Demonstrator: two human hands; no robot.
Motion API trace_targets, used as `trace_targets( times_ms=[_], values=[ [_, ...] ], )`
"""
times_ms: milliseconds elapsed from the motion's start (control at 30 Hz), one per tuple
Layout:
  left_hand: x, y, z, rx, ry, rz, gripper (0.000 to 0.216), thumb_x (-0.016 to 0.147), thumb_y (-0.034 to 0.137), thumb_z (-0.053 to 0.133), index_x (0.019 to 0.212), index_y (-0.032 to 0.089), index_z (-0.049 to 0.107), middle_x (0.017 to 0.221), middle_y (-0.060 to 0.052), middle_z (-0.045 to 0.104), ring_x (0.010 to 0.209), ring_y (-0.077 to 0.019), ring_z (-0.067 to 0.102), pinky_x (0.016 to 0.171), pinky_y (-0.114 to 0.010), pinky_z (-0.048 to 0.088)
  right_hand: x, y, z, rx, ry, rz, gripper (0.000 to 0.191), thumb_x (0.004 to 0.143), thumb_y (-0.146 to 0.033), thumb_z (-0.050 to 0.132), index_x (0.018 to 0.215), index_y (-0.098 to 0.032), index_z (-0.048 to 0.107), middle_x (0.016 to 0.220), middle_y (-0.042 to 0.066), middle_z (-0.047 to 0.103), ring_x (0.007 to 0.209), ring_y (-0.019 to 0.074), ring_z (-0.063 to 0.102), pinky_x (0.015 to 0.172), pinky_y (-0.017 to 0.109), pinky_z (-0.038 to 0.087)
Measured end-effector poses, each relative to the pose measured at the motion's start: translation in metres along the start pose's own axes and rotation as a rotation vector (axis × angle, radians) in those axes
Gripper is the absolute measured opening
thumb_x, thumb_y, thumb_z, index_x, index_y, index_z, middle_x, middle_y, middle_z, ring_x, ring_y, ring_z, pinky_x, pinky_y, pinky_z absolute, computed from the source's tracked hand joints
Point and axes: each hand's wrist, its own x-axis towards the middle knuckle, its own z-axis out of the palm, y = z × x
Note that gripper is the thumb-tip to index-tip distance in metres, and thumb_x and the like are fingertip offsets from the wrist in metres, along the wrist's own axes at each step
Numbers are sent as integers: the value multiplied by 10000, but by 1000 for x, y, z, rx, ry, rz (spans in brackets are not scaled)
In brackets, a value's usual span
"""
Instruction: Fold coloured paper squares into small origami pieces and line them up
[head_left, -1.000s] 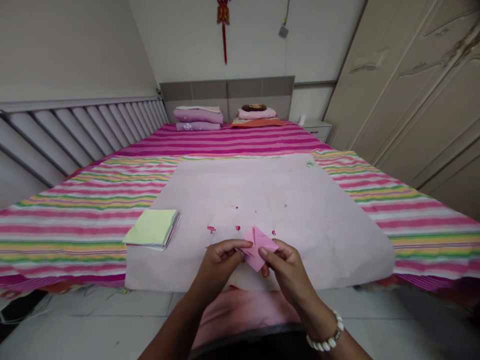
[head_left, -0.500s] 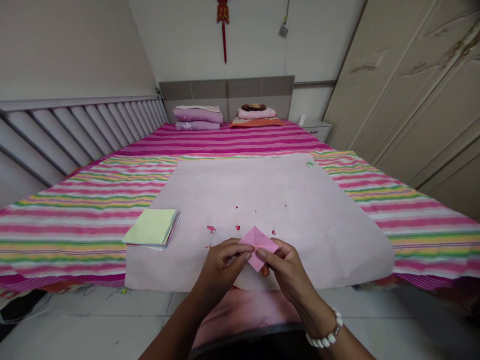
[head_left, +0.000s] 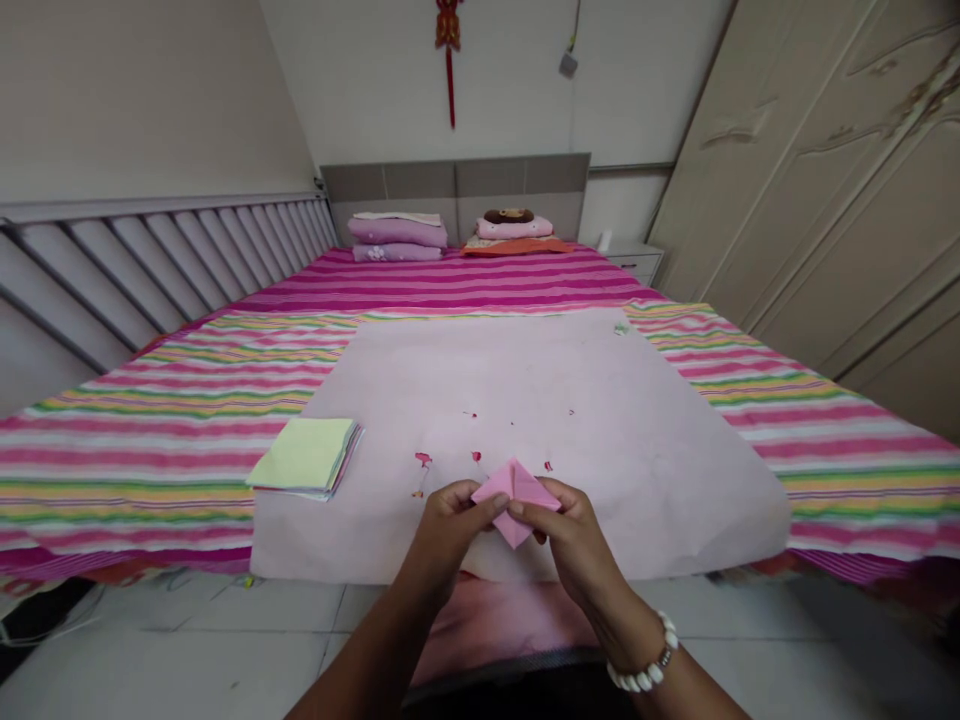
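A piece of pink folded paper [head_left: 514,530] is held up between both hands, over the near edge of the white sheet. It is diamond-shaped, with a crease or slit running down from its top corner. My left hand [head_left: 452,520] pinches its left side, thumb on top near the middle. On the opposite side my right hand [head_left: 574,525] grips the paper, its thumb also pressed close to the centre. Both thumb tips nearly meet there. Most of the other fingers are hidden behind the paper. A white beaded bracelet [head_left: 643,672] circles my right wrist.
The large white sheet [head_left: 675,450], marked with small red patches, covers part of a striped bed [head_left: 135,440]. A stack of coloured paper [head_left: 304,455] with pale green on top sits at left. Folded bedding [head_left: 397,235] lies by the headboard. A wardrobe [head_left: 847,170] stands at right.
My left thumb has straightened and shifted on the paper, now lying across its middle. The paper has widened slightly, and its top fold shows a more open gap.
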Motion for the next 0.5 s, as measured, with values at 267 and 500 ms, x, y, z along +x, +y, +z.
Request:
trace_targets(
  times_ms=[267, 500],
  values=[
    [5, 4, -5, 144, 67, 61, 326, 610, 408, 766, 521, 138, 606, 471, 49, 486, 487, -86, 417, 485, -213, 309, 1, 2, -4, -8, -143, 28, 168, 645, -281, 714, 612, -142, 626, 544, -38, 482, 528, 102, 396, 526, 236, 306],
    [12, -2, -7, -115, 176, 102, 317, 673, 452, 735, 767, 152, 699, 745, -30, 653, 721, -144, 574, 693, -259, 439, -1, 4, -2, 50, -39, 36, 133, 653, -275, 721, 664, -148, 683, 588, -8, 586, 578, 146, 485, 580, 267, 377]
  ],
)
